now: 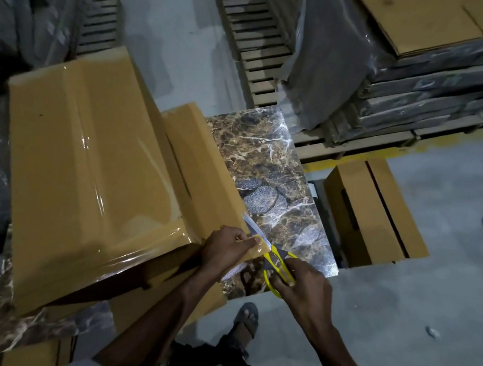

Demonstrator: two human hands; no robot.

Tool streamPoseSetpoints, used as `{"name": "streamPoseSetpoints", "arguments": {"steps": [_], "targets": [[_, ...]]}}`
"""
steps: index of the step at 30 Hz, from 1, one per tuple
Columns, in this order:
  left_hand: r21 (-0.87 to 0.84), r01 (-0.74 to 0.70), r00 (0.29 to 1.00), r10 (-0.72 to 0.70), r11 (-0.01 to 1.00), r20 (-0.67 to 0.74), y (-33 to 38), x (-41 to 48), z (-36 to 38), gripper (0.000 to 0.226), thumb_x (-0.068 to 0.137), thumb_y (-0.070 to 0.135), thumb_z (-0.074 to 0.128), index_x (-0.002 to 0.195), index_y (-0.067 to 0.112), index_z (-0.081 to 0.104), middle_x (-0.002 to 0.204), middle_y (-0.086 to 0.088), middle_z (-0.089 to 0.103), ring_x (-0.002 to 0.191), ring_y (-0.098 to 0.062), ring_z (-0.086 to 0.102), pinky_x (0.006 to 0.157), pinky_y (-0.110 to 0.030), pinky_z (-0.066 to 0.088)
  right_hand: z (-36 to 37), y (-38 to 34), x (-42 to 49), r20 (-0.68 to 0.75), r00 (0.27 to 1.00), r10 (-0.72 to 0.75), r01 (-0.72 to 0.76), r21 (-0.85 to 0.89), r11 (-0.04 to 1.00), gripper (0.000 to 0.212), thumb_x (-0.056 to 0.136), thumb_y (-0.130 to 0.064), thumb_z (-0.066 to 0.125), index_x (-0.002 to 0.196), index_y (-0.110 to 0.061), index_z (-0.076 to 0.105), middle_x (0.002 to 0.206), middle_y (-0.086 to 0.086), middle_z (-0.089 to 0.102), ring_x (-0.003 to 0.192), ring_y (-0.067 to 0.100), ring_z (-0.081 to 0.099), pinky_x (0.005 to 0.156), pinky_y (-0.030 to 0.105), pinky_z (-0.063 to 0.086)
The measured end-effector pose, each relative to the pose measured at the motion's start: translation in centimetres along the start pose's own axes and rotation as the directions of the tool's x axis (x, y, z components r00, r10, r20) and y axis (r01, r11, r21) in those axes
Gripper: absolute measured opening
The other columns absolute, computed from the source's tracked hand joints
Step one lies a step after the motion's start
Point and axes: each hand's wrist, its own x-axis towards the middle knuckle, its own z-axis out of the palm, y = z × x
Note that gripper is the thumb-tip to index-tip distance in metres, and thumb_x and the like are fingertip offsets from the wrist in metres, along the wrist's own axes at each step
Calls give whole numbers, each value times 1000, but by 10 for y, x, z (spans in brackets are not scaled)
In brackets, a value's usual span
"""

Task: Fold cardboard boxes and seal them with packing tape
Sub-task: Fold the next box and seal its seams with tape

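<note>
Seemingly done taping box (87, 166); pinching tape (261, 248) at five o'clock with left hand (224, 249), gripping scissors (277, 265) in right hand (304, 284); cutting still to do

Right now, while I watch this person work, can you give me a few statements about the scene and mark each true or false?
1. The right hand holds yellow-handled scissors. True.
2. The left hand is empty. False: it pinches tape at the corner of the box.
3. The box sits on a marble-patterned table. True.
4. The top of the box has no tape on it. False: glossy tape runs across it.
</note>
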Motion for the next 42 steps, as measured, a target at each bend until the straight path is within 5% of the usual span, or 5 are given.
{"name": "streamPoseSetpoints", "arguments": {"steps": [9, 14, 30, 36, 42], "targets": [[-13, 7, 993, -9, 1000, -114, 10, 1, 7, 56, 71, 80, 70, 59, 26, 63, 56, 7, 61, 61, -17, 63, 55, -28, 36, -6, 1, 0, -63, 998, -4, 2, -37, 999, 34, 79, -59, 77, 103, -35, 72, 89, -8, 72, 76, 17, 68, 57, 28, 40], [44, 109, 991, -105, 993, -82, 10, 12, 12, 79, 53, 97, 60, 97, 31, 65, 98, 9, 69, 92, -18, 64, 61, -27, 37, -5, 8, 8, -60, 994, 95, -94, 11, 996, 32, 75, -54, 80, 97, -33, 71, 91, -8, 73, 81, 19, 69, 61, 32, 48], [-6, 52, 995, -52, 999, 89, 53, 81, 46, 39, 90, 49, 76, 99, 11, 77, 107, -2, 73, 101, -21, 66, 82, -32, 52, 37, 73, 52, -6, 960, 279, -279, 28, 960, 45, 81, -74, 52, 76, -29, 53, 70, -3, 60, 69, 24, 63, 57, 32, 45], [-74, 38, 998, -34, 996, 57, 41, 68, 50, 34, 91, 54, 73, 90, 20, 73, 96, 2, 73, 96, -19, 69, 60, -21, 39, 40, 74, 50, -50, 961, 271, -272, -13, 962, 38, 89, -61, 59, 104, -27, 69, 90, 2, 69, 80, 28, 67, 59, 32, 45], [-117, -7, 999, 11, 993, 31, 27, 40, 32, 35, 96, 50, 69, 111, 19, 70, 111, 3, 73, 101, -14, 67, 82, -29, 53, 36, 62, 34, -117, 943, 313, -306, 75, 949, 36, 92, -45, 71, 121, -23, 71, 104, 6, 72, 94, 29, 67, 70, 36, 52]]}}
